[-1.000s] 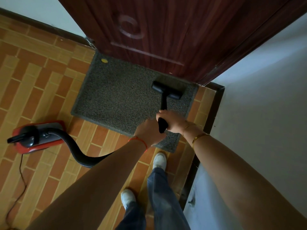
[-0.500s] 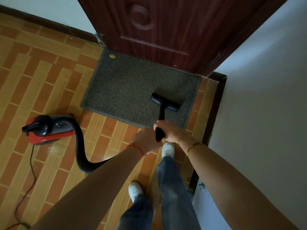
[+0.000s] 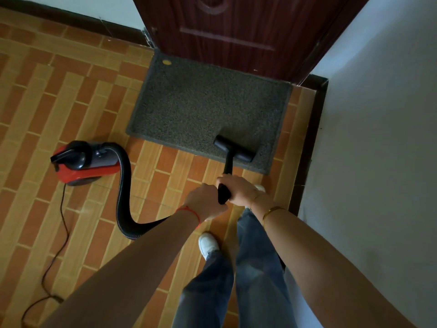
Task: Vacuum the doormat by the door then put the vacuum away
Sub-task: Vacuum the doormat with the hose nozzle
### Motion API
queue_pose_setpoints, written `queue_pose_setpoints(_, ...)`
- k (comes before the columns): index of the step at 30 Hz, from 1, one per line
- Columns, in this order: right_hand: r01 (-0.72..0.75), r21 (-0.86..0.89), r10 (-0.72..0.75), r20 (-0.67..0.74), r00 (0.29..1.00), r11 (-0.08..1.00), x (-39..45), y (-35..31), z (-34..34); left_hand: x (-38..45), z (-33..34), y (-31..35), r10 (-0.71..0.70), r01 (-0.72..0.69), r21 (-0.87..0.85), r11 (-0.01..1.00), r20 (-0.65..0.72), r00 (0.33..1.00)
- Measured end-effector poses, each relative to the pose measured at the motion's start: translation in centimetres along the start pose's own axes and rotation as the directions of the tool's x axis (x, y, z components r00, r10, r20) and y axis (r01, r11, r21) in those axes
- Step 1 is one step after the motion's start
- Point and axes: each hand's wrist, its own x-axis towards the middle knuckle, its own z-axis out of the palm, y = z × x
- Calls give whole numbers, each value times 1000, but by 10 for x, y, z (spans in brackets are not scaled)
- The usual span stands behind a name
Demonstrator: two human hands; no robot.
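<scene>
Doormat (image 3: 203, 107) cleaning has us standing on the brick-patterned floor (image 3: 42, 110), white shoes (image 3: 208, 243) and jeans below our arms. Our left hand (image 3: 204, 202) and right hand (image 3: 238, 189) both grasp the black wand (image 3: 224, 189), fingers curled around it, left behind right. Beyond the hands the wand slopes down to the nozzle head (image 3: 234, 149), which rests flat on the mat's near right corner. At left the red vacuum body (image 3: 82, 163) sits on the floor just off the mat's near left corner, its black hose (image 3: 124, 195) looping under our left forearm, its cord (image 3: 56, 235) trailing toward us. Farthest, the mat lies against the dark door (image 3: 236, 31), a yellow speck (image 3: 166, 62) at its far left corner.
</scene>
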Motion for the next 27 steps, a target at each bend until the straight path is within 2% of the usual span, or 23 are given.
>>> queue_pose_setpoints(4, -23, -8, 23, -10, 1000, 1000, -8, -10, 19, -11, 14, -8, -4, 5, 61, 998, -18, 1000)
queue_pose_setpoints(15, -24, -11, 23, -67, 997, 1000, -8, 11, 25, 3, 23, 2, 24, -22, 73, 997, -25, 999)
queue_pose_setpoints(27, -20, -59, 15, -78, 997, 998, 28, 81, -42, 75, -21, 53, 5, -5, -9, 1000, -67, 998)
